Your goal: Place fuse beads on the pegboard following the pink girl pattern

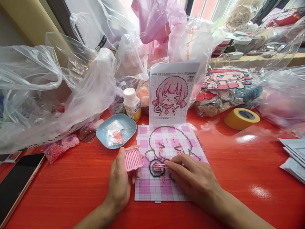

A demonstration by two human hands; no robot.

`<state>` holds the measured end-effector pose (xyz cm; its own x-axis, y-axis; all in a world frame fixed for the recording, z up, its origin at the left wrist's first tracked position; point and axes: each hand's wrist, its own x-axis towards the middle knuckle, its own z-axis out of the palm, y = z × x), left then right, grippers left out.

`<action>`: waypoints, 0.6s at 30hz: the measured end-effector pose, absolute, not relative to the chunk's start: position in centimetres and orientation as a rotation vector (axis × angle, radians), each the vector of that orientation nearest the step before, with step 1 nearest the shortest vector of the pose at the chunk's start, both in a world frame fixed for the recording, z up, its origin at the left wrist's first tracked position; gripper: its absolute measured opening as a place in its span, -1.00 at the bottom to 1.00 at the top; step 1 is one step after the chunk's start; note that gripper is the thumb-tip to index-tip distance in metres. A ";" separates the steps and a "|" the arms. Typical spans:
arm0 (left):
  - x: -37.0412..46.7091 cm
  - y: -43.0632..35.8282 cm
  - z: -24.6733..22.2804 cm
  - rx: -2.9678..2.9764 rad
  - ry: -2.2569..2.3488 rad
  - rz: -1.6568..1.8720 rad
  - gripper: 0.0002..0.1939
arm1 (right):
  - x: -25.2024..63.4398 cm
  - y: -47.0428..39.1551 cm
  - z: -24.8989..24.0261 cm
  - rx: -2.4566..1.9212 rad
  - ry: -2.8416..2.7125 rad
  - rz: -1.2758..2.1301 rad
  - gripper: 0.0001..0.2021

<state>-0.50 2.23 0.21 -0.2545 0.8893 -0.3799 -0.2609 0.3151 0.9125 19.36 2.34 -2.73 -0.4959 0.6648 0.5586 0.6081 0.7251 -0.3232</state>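
Observation:
A small pink ridged bead tray (133,159) rests in my left hand (120,178), fingers wrapped beneath it; a few beads lie at its lower left corner. Pink tweezers (160,165) are pinched in my right hand (193,173), their tips over the round plate motif of the bead picture. Under both lies a pink and white checked pegboard (144,189) carrying dark outline beads and some pink ones. Whether the tips hold a bead is too small to tell. Behind the board stands a printed pattern sheet (170,95) of a pink-haired cartoon figure.
A blue dish (101,133) with a small bead bag stands left of the board, near a white bottle (132,105). Yellow tape (241,118) lies right; a phone (17,187) is far left. Plastic bags (90,82) crowd the back of the red table (71,190).

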 end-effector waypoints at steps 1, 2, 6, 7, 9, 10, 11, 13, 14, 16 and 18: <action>-0.5 2.2 0.2 0.624 1.411 1.236 -0.54 | 19.4 2.3 -2.7 -0.956 -2.245 0.107 -0.80; -0.5 2.2 0.3 0.623 1.412 1.234 -0.54 | 19.4 2.3 -2.7 -0.956 -2.241 0.107 -0.80; -0.5 2.1 0.3 0.621 1.417 1.231 -0.53 | 19.5 2.3 -2.6 -0.974 -2.213 0.083 -0.82; -0.5 2.1 0.4 0.622 1.417 1.230 -0.53 | 19.5 2.3 -2.6 -0.977 -2.209 0.073 -0.83; -0.4 2.1 0.4 0.622 1.416 1.228 -0.53 | 19.5 2.3 -2.5 -0.984 -2.206 0.058 -0.83; -0.4 2.1 0.4 0.621 1.415 1.228 -0.53 | 19.5 2.3 -2.5 -0.985 -2.207 0.057 -0.83; -0.4 2.2 0.4 0.619 1.416 1.228 -0.53 | 19.5 2.3 -2.6 -0.984 -2.209 0.058 -0.82; -0.4 2.2 0.4 0.621 1.422 1.229 -0.53 | 19.5 2.4 -2.6 -0.977 -2.208 0.059 -0.82; -0.4 2.2 0.3 0.628 1.423 1.228 -0.52 | 19.5 2.4 -2.6 -0.973 -2.206 0.060 -0.82; -0.4 2.1 0.3 0.652 1.422 1.225 -0.51 | 19.5 2.4 -2.6 -0.968 -2.200 0.068 -0.82; -0.4 2.0 0.3 0.679 1.419 1.213 -0.50 | 19.4 2.4 -2.5 -0.974 -2.190 0.089 -0.82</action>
